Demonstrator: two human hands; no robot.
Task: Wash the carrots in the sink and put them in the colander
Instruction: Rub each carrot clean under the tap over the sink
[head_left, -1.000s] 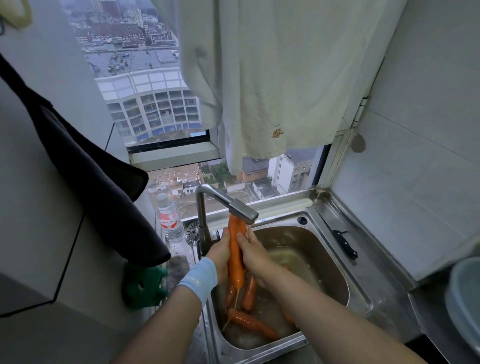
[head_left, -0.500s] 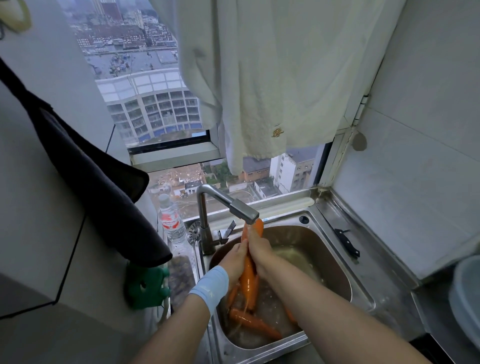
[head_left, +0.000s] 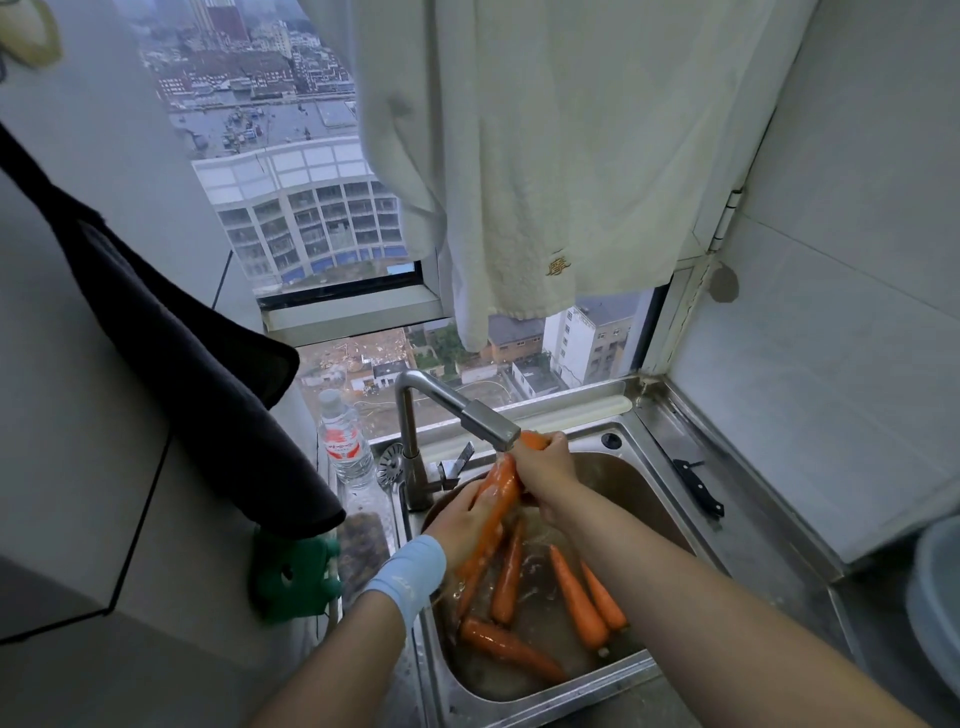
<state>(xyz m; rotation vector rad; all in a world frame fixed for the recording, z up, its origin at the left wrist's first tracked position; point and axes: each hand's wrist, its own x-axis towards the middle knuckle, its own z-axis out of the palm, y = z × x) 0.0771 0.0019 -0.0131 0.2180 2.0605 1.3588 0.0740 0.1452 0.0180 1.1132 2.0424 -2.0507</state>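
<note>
A long orange carrot (head_left: 500, 491) slants under the faucet spout (head_left: 488, 425), wet with running water. My left hand (head_left: 465, 519), with a light blue wristband, grips its lower part. My right hand (head_left: 540, 470) grips its thick upper end just below the spout. Several more carrots (head_left: 576, 597) lie in water at the bottom of the steel sink (head_left: 550, 680). A grey-blue bowl, possibly the colander (head_left: 935, 603), shows at the right edge, mostly cut off.
A water bottle (head_left: 344, 446) and a green object (head_left: 293, 574) stand left of the sink. A black knife (head_left: 698, 488) lies on the steel drainboard at right. A dark cloth (head_left: 197, 353) hangs left, a pale towel (head_left: 545, 156) over the window.
The carrot has tilted from near upright to slanting right under the spout. My right hand slid up to its thick end. My left hand moved right and lower on it.
</note>
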